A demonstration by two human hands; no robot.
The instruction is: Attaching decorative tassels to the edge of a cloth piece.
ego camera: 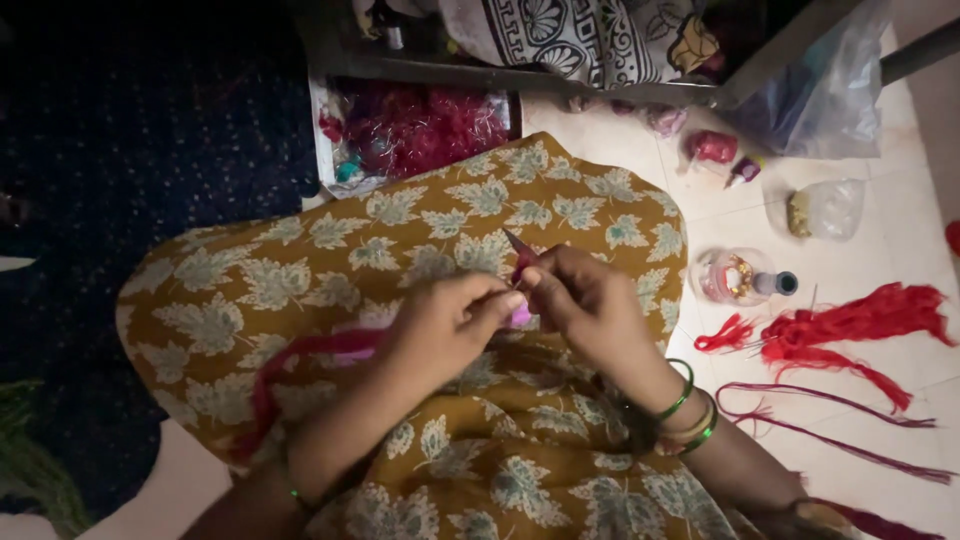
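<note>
At the centre of the frame, over a lap draped in mustard cloth with pale leaf print (330, 260), both hands meet on a small piece of craft work. The left hand (440, 325) pinches a small pink piece (520, 316) between thumb and fingertips, closed narrow on it. The right hand (590, 305) is curled tight around a thin dark red pointed piece (520, 247) that sticks up toward the upper middle of the frame; in the dim light it may be a needle-like tool or a stiffened bit of thread.

A pink-red cord (300, 350) trails from the left hand toward the lower left. It looks light, soft and limp, likely to slip or fray, so a fingertip pinch close to the working end seems the surest hold.

Both wrists bend inward, forearms rising from the bottom edge, and green bangles (685, 395) circle the right wrist. At the right, red thread tassels (850, 330) and a small clear jar (740, 277) lie on the pale floor.
</note>
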